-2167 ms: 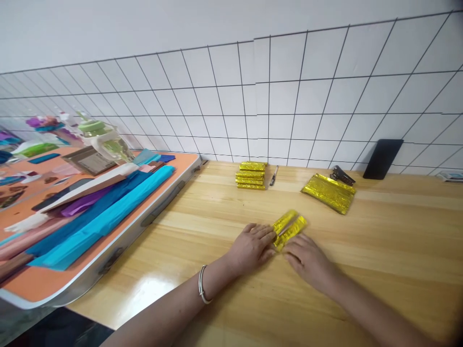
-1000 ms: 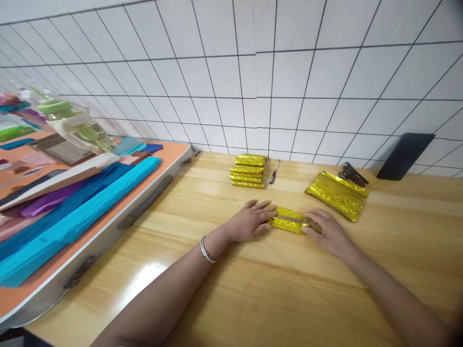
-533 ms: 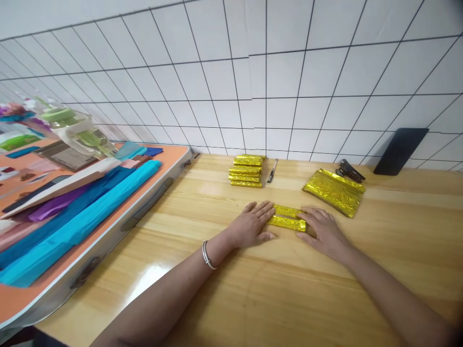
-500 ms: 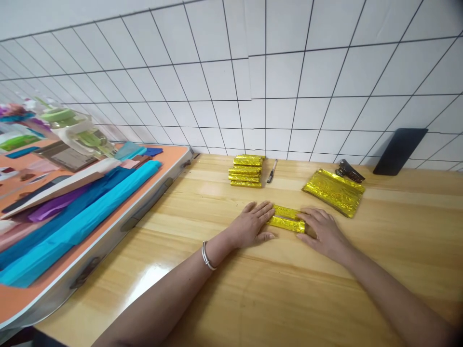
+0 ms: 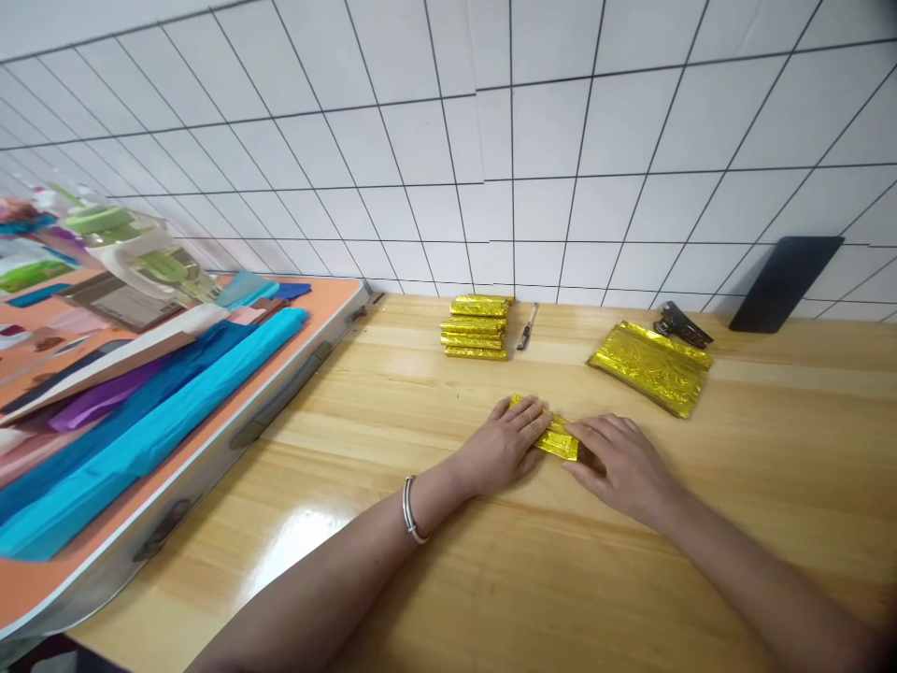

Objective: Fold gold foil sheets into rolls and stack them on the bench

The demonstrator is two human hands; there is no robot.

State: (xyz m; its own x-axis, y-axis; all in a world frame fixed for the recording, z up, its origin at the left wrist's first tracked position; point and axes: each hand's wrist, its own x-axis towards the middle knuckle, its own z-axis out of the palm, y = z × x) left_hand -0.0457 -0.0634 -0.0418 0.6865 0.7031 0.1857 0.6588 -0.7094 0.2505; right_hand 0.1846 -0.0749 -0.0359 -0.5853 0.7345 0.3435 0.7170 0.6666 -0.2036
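Observation:
A folded strip of shiny gold foil paper (image 5: 559,440) lies on the wooden table between my hands. My left hand (image 5: 499,451) rests flat across its left part, fingers stretched out and pressing down, so much of that end is hidden. At the right end, my right hand (image 5: 617,463) has curved fingers on the far edge and the thumb near the close edge, gripping the strip. Beyond my left hand lies a pile of several folded gold foil strips (image 5: 475,327). A flat stack of gold foil sheets (image 5: 651,367) is farther off to the right.
A small utility knife (image 5: 527,327) lies beside the pile. A black clip (image 5: 681,324) touches the foil sheets, and a dark phone-like slab (image 5: 786,284) leans on the tiled wall. At left, an orange-topped case (image 5: 323,327) carries coloured paper rolls and a bottle (image 5: 144,248).
The foil strip has become narrower, its two long bands now appearing as one. My left hand has slid slightly right and nearer me; my right hand has shifted slightly nearer me. The view has tilted a little.

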